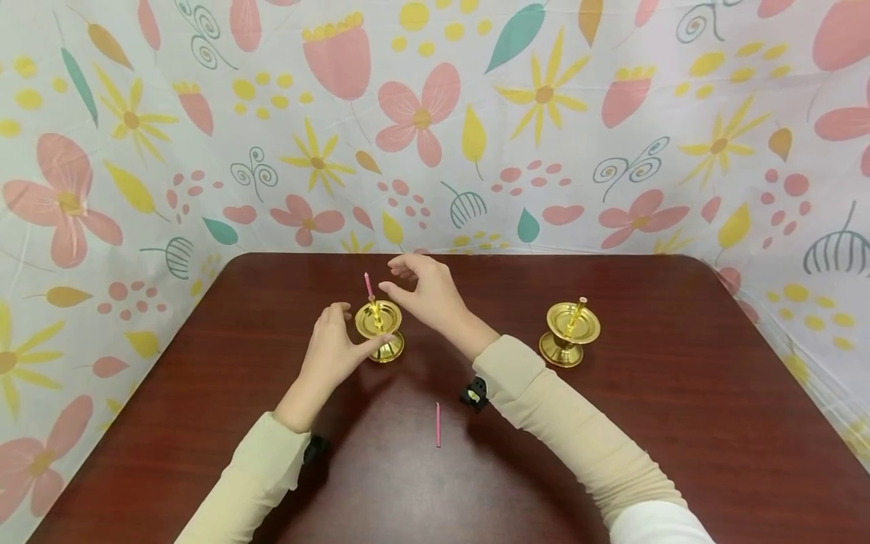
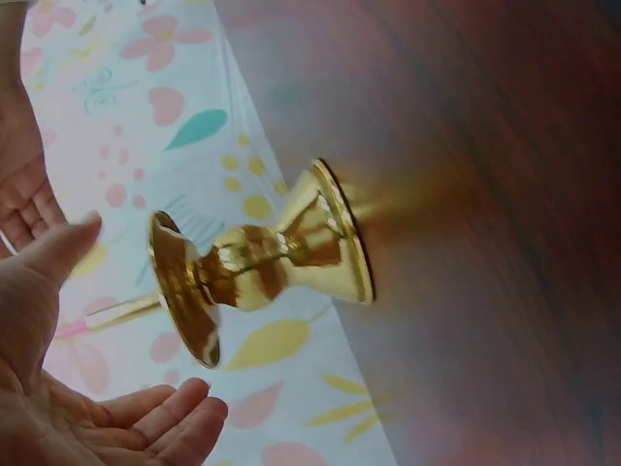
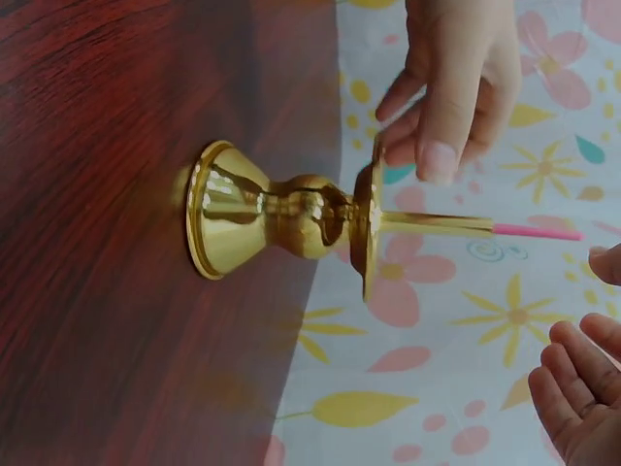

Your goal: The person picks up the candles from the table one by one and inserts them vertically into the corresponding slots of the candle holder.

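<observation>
A pink candle (image 1: pixel 368 285) stands in the upright tube of a shiny gold candle holder (image 1: pixel 389 350) on the left half of the table. Around the near left side of its dish, my left hand (image 1: pixel 331 349) has thumb and fingers spread apart, with a gap to the stem. My right hand (image 1: pixel 435 296) hovers just right of the candle, thumb and fingers parted and nothing between them. In the right wrist view the candle (image 3: pixel 537 232) rises from the tube, with the left hand (image 3: pixel 461 83) by the dish and the right fingers (image 3: pixel 572 374) beyond the candle tip.
A second gold candle holder (image 1: pixel 563 349) stands to the right, no candle showing above its tube. One loose pink candle (image 1: pixel 438 425) lies on the dark red-brown table (image 1: pixel 652 453) nearer me. Behind the table hangs a flower-patterned cloth (image 1: pixel 421 189).
</observation>
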Tool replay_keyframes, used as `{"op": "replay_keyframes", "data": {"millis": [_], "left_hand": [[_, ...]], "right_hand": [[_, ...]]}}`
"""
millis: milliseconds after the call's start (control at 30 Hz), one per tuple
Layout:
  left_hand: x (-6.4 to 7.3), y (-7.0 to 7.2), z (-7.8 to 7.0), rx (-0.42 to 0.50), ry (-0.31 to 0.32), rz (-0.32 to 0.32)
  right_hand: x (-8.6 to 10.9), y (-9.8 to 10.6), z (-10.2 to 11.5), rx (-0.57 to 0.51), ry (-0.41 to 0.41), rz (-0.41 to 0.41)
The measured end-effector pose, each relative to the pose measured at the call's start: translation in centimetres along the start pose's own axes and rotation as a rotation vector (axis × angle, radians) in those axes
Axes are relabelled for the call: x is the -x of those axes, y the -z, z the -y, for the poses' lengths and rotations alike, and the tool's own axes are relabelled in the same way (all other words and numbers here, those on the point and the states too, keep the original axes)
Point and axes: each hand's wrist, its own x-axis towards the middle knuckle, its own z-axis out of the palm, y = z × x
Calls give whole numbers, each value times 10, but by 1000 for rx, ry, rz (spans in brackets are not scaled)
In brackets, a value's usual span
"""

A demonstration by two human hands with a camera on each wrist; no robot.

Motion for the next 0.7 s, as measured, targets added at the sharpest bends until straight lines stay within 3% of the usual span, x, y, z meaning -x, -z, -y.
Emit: {"op": "replay_keyframes", "data": {"millis": [233, 433, 700], "left_hand": [[11, 1, -10, -38, -18, -42], [19, 2, -20, 8, -49, -77], [26, -4, -33, 43, -74, -10]], "right_hand": [[7, 18, -2, 26, -4, -65], [18, 36, -3, 75, -4, -113], [39, 57, -6, 106, -67, -142]]}}
